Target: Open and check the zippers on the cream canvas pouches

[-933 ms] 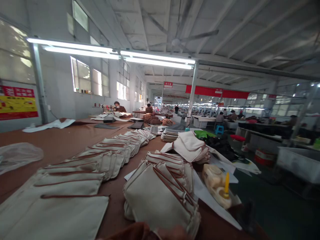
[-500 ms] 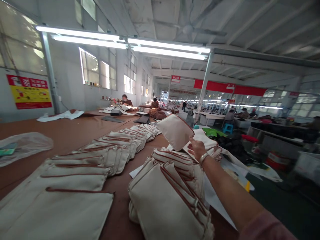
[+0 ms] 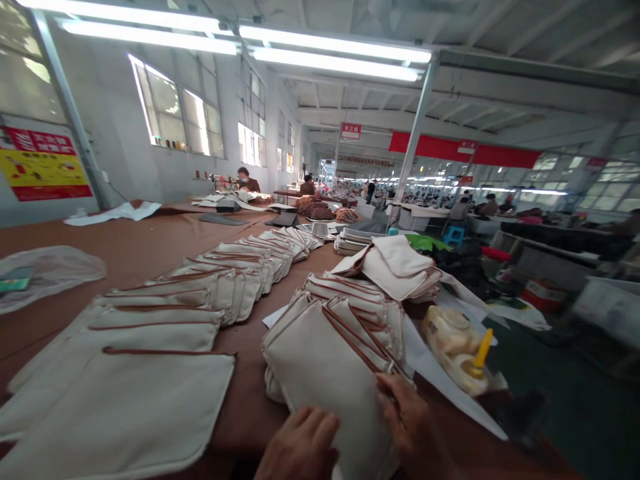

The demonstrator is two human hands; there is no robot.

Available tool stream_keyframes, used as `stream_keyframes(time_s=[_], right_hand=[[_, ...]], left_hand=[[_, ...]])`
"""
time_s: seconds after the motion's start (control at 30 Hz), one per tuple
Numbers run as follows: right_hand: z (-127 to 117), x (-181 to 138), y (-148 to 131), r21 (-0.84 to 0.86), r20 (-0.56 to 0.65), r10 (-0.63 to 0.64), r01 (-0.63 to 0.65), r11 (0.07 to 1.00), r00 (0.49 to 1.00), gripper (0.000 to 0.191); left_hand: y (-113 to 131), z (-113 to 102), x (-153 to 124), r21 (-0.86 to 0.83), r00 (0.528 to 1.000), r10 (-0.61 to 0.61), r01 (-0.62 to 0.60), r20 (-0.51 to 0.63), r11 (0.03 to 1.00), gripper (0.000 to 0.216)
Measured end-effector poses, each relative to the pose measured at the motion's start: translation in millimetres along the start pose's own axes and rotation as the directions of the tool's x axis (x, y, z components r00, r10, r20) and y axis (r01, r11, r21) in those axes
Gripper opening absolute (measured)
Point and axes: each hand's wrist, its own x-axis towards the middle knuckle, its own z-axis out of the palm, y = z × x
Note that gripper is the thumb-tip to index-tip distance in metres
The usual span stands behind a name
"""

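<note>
Both my hands rest on the nearest pile of cream canvas pouches with brown zips on the brown table. My left hand lies at the pile's near edge with its fingers curled down on the top pouch. My right hand presses on the right side of that pouch, fingertips at the zip edge. A long overlapped row of the same pouches runs along the table to the left. Further back sits another heap of pouches.
A pale plastic bottle with a yellow nozzle lies on white paper at the table's right edge. A clear plastic bag lies far left. Other people sit at distant tables. The floor drops off to the right.
My right arm, stretched out half a second ago holding a pouch above the far heap, has come back empty. Both hands now sit on the near pile.
</note>
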Motion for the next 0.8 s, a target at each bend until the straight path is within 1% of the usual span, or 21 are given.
stream_keyframes(time_s=[0.03, 0.07, 0.1, 0.13, 0.17, 0.2, 0.23, 0.3, 0.37, 0.43, 0.5, 0.57, 0.63, 0.7, 0.77, 0.8], right_hand=[[-4, -1, 3, 0.063, -0.041, 0.063, -0.060, 0.996, 0.997, 0.027], [-9, 0, 4, 0.130, -0.073, 0.127, -0.117, 0.985, 0.989, 0.028], [-14, 4, 3, 0.200, -0.092, 0.187, -0.165, 0.966, 0.978, 0.030], [-19, 8, 1, 0.266, -0.109, 0.238, -0.202, 0.943, 0.965, 0.033], [-24, 14, -3, 0.323, -0.120, 0.278, -0.227, 0.919, 0.953, 0.036], [-28, 19, -7, 0.367, -0.127, 0.307, -0.242, 0.898, 0.943, 0.040], [-32, 24, -10, 0.396, -0.129, 0.323, -0.250, 0.884, 0.938, 0.042], [-38, 32, -14, 0.421, -0.107, 0.327, -0.255, 0.870, 0.939, 0.045], [-39, 37, -13, 0.444, -0.059, 0.320, -0.263, 0.857, 0.945, 0.044], [-36, 40, -10, 0.475, 0.015, 0.314, -0.283, 0.833, 0.949, 0.043], [-29, 42, -6, 0.500, 0.101, 0.297, -0.307, 0.810, 0.950, 0.041], [-19, 45, -2, 0.508, 0.181, 0.274, -0.328, 0.796, 0.945, 0.037], [-9, 49, 2, 0.497, 0.232, 0.267, -0.350, 0.794, 0.935, 0.032], [0, 53, 6, 0.464, 0.250, 0.286, -0.374, 0.803, 0.925, 0.030], [7, 57, 10, 0.415, 0.254, 0.304, -0.387, 0.823, 0.918, 0.029], [11, 59, 11, 0.384, 0.258, 0.303, -0.385, 0.839, 0.917, 0.028]], left_hand=[[5, 2, 19, -0.007, 0.999, 0.002, -0.001, 0.037, 1.000, 0.022], [11, 3, 37, 0.007, 0.998, -0.005, 0.005, 0.058, 1.000, 0.031], [17, 4, 55, 0.048, 0.999, 0.008, -0.011, 0.051, 0.999, 0.039], [23, 5, 72, 0.083, 0.995, 0.060, -0.066, 0.075, 0.994, 0.041], [29, 8, 86, 0.117, 0.986, 0.127, -0.140, 0.112, 0.983, 0.036], [33, 10, 98, 0.128, 0.979, 0.157, -0.174, 0.133, 0.976, 0.029], [36, 14, 108, 0.140, 0.972, 0.180, -0.202, 0.152, 0.969, 0.023], [40, 20, 118, 0.155, 0.964, 0.205, -0.232, 0.168, 0.960, 0.014], [40, 22, 117, 0.169, 0.957, 0.232, -0.261, 0.173, 0.951, 0.013], [39, 18, 108, 0.176, 0.950, 0.258, -0.288, 0.176, 0.941, 0.014], [39, 9, 93, 0.182, 0.945, 0.273, -0.305, 0.182, 0.935, 0.016], [37, -4, 75, 0.191, 0.950, 0.254, -0.288, 0.184, 0.938, 0.018], [34, -16, 58, 0.199, 0.968, 0.165, -0.202, 0.189, 0.959, 0.017], [30, -27, 42, 0.197, 0.980, 0.013, -0.053, 0.199, 0.979, 0.018], [24, -35, 31, 0.170, 0.968, -0.130, 0.094, 0.216, 0.981, 0.016], [22, -38, 27, 0.147, 0.959, -0.176, 0.145, 0.223, 0.978, 0.016]])
